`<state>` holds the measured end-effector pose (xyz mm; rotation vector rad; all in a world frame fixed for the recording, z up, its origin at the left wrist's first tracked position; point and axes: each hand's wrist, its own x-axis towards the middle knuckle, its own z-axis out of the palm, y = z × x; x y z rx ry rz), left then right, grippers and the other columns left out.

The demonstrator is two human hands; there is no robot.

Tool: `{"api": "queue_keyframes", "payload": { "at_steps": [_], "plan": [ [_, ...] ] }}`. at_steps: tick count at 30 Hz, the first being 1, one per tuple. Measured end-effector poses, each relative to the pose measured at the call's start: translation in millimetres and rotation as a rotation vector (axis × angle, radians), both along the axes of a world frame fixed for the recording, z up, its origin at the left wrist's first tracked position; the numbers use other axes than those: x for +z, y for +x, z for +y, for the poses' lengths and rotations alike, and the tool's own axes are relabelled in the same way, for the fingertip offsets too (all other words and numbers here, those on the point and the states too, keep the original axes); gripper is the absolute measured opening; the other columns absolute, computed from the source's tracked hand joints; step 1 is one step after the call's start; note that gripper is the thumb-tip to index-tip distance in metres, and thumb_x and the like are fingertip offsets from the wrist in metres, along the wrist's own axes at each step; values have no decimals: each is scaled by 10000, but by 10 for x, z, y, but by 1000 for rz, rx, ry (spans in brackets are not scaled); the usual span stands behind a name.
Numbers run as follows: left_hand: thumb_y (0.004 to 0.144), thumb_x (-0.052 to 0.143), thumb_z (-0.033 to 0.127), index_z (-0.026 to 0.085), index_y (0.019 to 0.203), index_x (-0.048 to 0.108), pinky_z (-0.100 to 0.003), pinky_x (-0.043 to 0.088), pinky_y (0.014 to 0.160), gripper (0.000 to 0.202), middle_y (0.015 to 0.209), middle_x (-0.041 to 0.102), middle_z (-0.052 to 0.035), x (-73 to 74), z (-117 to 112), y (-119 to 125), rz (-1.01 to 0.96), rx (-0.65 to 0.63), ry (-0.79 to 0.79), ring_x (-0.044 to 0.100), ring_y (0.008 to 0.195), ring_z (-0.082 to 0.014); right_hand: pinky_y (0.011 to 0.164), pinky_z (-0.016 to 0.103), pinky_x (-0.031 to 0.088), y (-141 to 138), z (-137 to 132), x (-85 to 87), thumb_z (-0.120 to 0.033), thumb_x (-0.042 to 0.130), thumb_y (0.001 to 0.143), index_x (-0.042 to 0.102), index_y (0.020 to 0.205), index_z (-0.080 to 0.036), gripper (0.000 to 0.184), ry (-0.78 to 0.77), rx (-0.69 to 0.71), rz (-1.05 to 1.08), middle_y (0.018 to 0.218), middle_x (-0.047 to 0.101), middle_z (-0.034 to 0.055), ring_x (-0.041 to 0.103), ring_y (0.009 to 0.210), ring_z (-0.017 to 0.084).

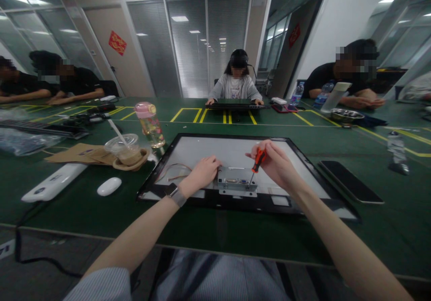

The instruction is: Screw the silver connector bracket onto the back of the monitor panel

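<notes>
A flat monitor panel [188,150] lies face down on the green table in front of me, its grey metal back showing. A small metal port bracket [237,185] sits near its front edge. My right hand [278,164] is closed round an orange-handled screwdriver [258,160], whose tip points down at the bracket's right side. My left hand [202,171] rests on the panel just left of the bracket with fingers curled, touching its edge. Thin wires [175,171] lie on the panel to the left.
On the left are a white mouse [109,186], a white bar-shaped device [54,182], a lidded cup with a straw [125,149] and a pink-capped bottle [150,123]. A dark phone [350,182] lies at the right. Other people sit round the table, one opposite at a keyboard [237,106].
</notes>
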<state>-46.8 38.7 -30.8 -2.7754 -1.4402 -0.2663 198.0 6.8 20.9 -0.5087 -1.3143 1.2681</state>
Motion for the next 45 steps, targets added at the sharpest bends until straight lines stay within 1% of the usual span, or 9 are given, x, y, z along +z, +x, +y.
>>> {"api": "queue_keyframes", "payload": {
  "at_steps": [4, 9, 14, 18, 24, 30, 36, 42, 45],
  "plan": [
    [998, 404, 116, 172, 1216, 641, -361, 494, 952, 327, 1133, 626, -95, 15, -16, 6, -8, 2, -8, 624, 1051, -221, 1096, 504, 445, 41, 35, -29, -514, 795, 809, 680, 719, -275, 280, 27, -84, -52, 907, 626, -2, 605, 880, 191],
    [991, 409, 113, 169, 1213, 644, -372, 492, 955, 328, 1151, 627, -101, 17, -11, 7, 0, 6, -14, 625, 1055, -228, 1057, 541, 473, 44, 18, -2, -554, 741, 846, 708, 914, -309, 256, -33, -20, -50, 792, 631, -10, 593, 759, 190],
    [988, 406, 110, 166, 1203, 647, -369, 494, 941, 327, 1132, 627, -101, -8, 6, -2, -9, -2, 2, 625, 1049, -229, 1075, 556, 462, 46, 42, -14, -543, 667, 910, 613, 737, -273, 325, 11, -66, -46, 792, 613, 1, 605, 819, 207],
    [994, 396, 112, 169, 1200, 653, -371, 496, 941, 334, 1136, 628, -101, -7, 0, -2, -11, 5, -4, 628, 1044, -228, 1137, 525, 417, 96, 94, -62, -524, 780, 827, 674, 688, -275, 305, 47, -131, -57, 912, 641, 7, 617, 920, 208],
    [996, 405, 115, 162, 1211, 648, -370, 496, 954, 328, 1145, 628, -100, 6, -11, -1, -17, -4, -4, 629, 1056, -227, 1078, 559, 463, 56, 56, -43, -507, 732, 875, 725, 927, -308, 206, -3, -27, -29, 781, 648, -7, 618, 768, 195],
    [991, 410, 108, 165, 1215, 647, -370, 501, 949, 331, 1134, 628, -100, -9, 3, -3, -11, 0, 2, 632, 1044, -226, 1097, 525, 441, 70, 77, -56, -540, 737, 858, 673, 738, -279, 294, 59, -131, -80, 893, 657, 12, 632, 926, 218],
    [997, 402, 117, 167, 1207, 653, -365, 500, 944, 331, 1127, 628, -101, 0, -4, 2, -10, -1, 2, 629, 1045, -228, 1032, 526, 472, 79, 77, -82, -526, 726, 869, 737, 1005, -316, 250, 1, -47, -94, 861, 698, 8, 659, 874, 225],
    [997, 406, 118, 167, 1203, 649, -368, 502, 943, 323, 1135, 624, -101, -4, -2, -9, -18, -3, -2, 625, 1041, -225, 1072, 517, 464, 48, 47, -52, -508, 729, 872, 689, 786, -295, 233, 38, -54, -60, 898, 665, 1, 650, 918, 214],
    [991, 419, 119, 165, 1210, 646, -366, 499, 945, 318, 1128, 623, -100, -1, -3, -7, -16, -11, 3, 626, 1041, -226, 1085, 501, 457, 71, 58, -59, -489, 773, 840, 729, 835, -309, 186, 43, -69, -92, 886, 659, -4, 640, 873, 200]
  ]
}}
